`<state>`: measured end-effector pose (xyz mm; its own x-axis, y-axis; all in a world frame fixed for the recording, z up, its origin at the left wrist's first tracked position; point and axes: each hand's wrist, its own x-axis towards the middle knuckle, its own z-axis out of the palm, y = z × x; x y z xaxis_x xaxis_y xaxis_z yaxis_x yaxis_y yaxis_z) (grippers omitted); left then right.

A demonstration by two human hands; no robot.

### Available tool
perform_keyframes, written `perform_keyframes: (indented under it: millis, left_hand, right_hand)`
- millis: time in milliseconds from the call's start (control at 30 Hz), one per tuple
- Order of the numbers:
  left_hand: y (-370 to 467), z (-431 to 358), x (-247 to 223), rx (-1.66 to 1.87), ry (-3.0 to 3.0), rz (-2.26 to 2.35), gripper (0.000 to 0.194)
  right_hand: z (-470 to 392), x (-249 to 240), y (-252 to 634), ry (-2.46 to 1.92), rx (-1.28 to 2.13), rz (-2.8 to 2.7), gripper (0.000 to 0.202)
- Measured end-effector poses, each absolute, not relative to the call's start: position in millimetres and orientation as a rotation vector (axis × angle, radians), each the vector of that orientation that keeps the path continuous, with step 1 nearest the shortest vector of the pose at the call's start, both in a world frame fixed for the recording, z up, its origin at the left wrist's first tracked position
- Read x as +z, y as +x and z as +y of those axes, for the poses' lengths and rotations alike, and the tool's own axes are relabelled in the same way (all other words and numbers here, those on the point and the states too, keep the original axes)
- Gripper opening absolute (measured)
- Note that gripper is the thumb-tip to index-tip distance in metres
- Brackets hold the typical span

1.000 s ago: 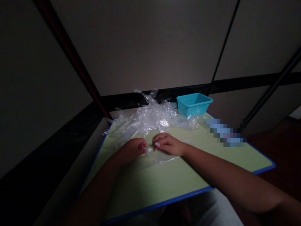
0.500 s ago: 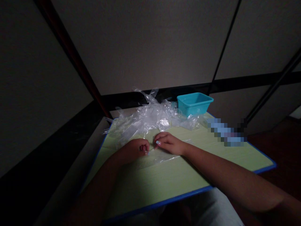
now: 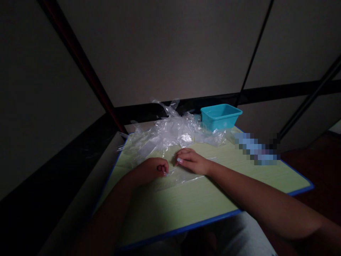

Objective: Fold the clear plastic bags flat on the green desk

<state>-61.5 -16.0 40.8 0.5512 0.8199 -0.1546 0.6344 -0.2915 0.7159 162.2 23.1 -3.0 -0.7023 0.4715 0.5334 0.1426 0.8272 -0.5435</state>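
A thin, flat piece of clear plastic film [image 3: 183, 179] lies on the table under and between my hands; whether it is a bag or a glove I cannot tell. My left hand [image 3: 156, 168] is closed, with thumb and curled fingers pinching the film's left part. Opposite it, a short gap away, my right hand [image 3: 192, 161] rests over the film with bent fingers and the thumb close against them. Its fingertips appear to hold the film, though they are partly hidden. Just beyond both hands lies a heap of crumpled clear plastic [image 3: 173, 131] with some narrow, finger-like ends.
A turquoise plastic basin [image 3: 221, 119] stands at the back right of the pale green table [image 3: 181, 209], which has a blue edge. A blurred-out blue item [image 3: 254, 149] is at the right edge. Behind the table rises a panelled wall [image 3: 170, 53].
My right hand has shifted very slightly up and away from the left, its fingers straightened a little. My left hand stays nearly in place. The heap and basin are unchanged.
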Motion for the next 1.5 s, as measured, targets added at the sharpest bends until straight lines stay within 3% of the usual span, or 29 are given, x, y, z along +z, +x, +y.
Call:
perform_keyframes:
  millis: [600, 833, 1067, 1333, 1500]
  left_hand:
    - [-66.4, -16.2, 50.2, 0.226, 2.139, 1.153, 0.009]
    - [-67.9, -17.7, 48.7, 0.212, 2.185, 1.344, 0.020]
    - [-67.1, -21.5, 51.6, 0.181, 2.162, 1.303, 0.007]
    - [-58.7, -23.4, 50.0, 0.253, 2.071, 1.297, 0.024]
    - [-55.6, -22.6, 49.1, 0.272, 2.111, 1.262, 0.011]
  right_hand:
    - [21.8, -3.8, 163.3, -0.525, 0.656, -2.372, 0.040]
    - [22.8, -4.6, 163.0, -0.529, 0.663, -2.371, 0.038]
    - [21.6, -3.0, 163.2, -0.529, 0.664, -2.363, 0.039]
    - [22.1, -2.8, 162.8, -0.520, 0.654, -2.370, 0.039]
    - [19.9, -0.1, 163.0, -0.520, 0.614, -2.355, 0.034]
